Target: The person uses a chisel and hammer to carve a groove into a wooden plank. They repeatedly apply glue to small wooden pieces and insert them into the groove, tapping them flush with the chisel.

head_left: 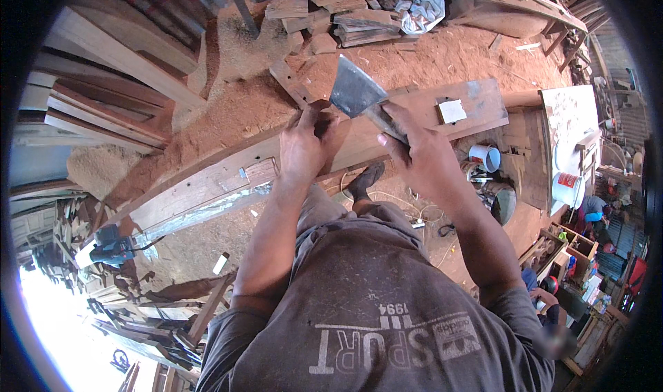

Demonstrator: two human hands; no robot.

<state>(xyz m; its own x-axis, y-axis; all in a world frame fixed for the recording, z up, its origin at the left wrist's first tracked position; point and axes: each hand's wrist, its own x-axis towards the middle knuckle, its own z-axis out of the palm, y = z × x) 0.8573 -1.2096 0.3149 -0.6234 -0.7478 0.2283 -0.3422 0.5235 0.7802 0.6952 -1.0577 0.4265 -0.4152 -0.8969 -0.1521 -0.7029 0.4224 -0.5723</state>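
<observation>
In my right hand is a putty knife, gripped by its handle. Its wide, flared metal blade points up and away from me, over the far side of the long wooden workbench. My left hand is beside the blade, its fingers curled in near the blade's left edge. Whether those fingers pinch the blade or something small, I cannot tell. Left of that hand, a thin piece of wood lies on the bench. A small white square block sits toward the bench's right end.
A dark power tool is at the bench's left end. White buckets stand to the right, by a pale tabletop. Scrap wood is piled beyond the bench; boards lean at left. Another person is at lower right.
</observation>
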